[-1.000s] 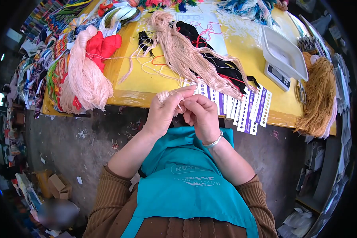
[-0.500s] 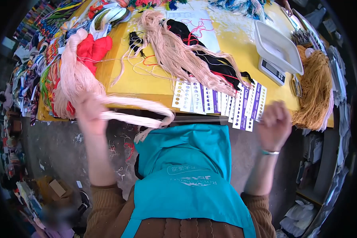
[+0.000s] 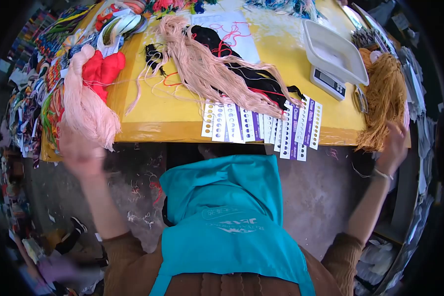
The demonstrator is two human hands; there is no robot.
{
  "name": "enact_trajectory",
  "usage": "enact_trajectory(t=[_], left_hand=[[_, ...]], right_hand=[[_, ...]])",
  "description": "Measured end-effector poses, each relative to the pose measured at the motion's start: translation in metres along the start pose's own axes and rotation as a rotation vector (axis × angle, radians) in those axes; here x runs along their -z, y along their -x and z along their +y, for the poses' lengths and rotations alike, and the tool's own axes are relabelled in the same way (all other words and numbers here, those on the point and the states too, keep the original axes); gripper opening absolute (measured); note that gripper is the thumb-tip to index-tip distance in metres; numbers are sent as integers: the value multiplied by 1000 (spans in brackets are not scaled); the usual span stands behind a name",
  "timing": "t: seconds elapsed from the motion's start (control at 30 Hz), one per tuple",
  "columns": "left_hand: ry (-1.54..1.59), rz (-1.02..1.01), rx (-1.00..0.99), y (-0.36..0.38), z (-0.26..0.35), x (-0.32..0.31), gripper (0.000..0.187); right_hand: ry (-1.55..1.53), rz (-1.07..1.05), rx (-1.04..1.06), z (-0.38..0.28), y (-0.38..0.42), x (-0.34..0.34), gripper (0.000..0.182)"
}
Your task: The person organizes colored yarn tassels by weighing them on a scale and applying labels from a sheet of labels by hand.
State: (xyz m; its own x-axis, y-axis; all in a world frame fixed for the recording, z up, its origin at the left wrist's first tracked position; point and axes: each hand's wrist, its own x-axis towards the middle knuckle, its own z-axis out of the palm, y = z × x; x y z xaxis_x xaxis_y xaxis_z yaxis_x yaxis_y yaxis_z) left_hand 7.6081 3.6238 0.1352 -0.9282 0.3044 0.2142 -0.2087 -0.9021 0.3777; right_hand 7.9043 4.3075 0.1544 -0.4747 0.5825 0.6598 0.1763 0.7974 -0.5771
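Left hand, blurred, at left of frame, at lower end of pale pink skein on yellow table; finger state and any grip cannot be told. Right hand at right of frame, beside golden-brown skein; fingers upward, loosely bent, slightly parted; contact unclear. Punched cards between hands, at table's front edge.

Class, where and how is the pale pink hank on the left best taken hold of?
Grip the pale pink hank, probably by its narrow upper neck, coming from above: red thread crowds its right side, and its lower end fans out loose.
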Motion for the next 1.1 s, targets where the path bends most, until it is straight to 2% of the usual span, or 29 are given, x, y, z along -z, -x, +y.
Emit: enact_trajectory(t=[0.07,0.1,0.13,0.17,0.2,0.23,0.27,0.33,0.37,0.4,0.47,0.5,0.53,0.6,0.63,0.67,0.77,0.8,0.83,0.9,0.97,1.03,1.1], left_hand=[[-128,170,158,-11,-72,31,23],[-311,242,310,-12,-113,18,23],[-519,268,350,-11,-154,5,27],[-685,99,460,-17,-180,-6,31],[-689,119,567,-19,-202,-31,25],[-728,119,644,-19,-220,-38,27],[-683,78,677,-18,-236,-41,29],[-752,55,714,-16,-254,-47,29],[-703,68,739,-17,-259,-48,23],[-701,72,741,-17,-268,-45,23],[-807,-47,474,-17,-285,-34,18],[-806,-47,479,-18,-288,-31,18],[-899,-25,448,-19,-292,-29,17],[-993,-3,417,-21,-294,-39,18],[-1010,89,479,-22,-292,-45,19],[-1026,182,539,-24,-291,-51,20],[-846,234,620,-28,-285,-33,24],[-865,320,621,-29,-289,-34,27],[-867,323,619,-28,-292,-36,27],[-815,469,678,-28,-291,-51,27],[-787,488,693,-28,-291,-49,27],[-759,496,704,-30,-293,-44,27],[-875,376,824,-34,-296,-35,21]], right_hand=[[213,-253,372,-52,12,-85,20],[-134,-543,112,-87,26,-116,22],[-422,-731,-232,-122,40,-147,33],[-490,-910,-80,-129,52,-174,34],[-694,-1000,-147,-151,65,-191,32],[-667,-1062,-58,-158,76,-208,32],[-705,-1197,-165,-175,79,-209,35],[-737,-1227,-111,-189,85,-216,37],[-743,-1233,-59,-190,88,-219,39],[-784,-1200,-138,-190,91,-220,40],[-738,-1185,-127,-187,93,-222,39],[-692,-1164,-114,-185,95,-223,38],[-685,-1048,-109,-185,99,-225,27],[-579,-982,-68,-184,101,-227,21],[-476,-917,-23,-183,101,-229,15],[-510,-724,115,-174,107,-242,9],[-511,-760,-3,-158,104,-260,11],[-537,-797,-89,-154,107,-267,11],[-540,-799,-89,-151,109,-270,11],[-534,-810,23,-150,112,-273,8],[-499,-875,-10,-147,112,-272,8],[-594,-941,-191,-142,113,-275,8],[-634,-943,-197,-141,112,-276,8]])
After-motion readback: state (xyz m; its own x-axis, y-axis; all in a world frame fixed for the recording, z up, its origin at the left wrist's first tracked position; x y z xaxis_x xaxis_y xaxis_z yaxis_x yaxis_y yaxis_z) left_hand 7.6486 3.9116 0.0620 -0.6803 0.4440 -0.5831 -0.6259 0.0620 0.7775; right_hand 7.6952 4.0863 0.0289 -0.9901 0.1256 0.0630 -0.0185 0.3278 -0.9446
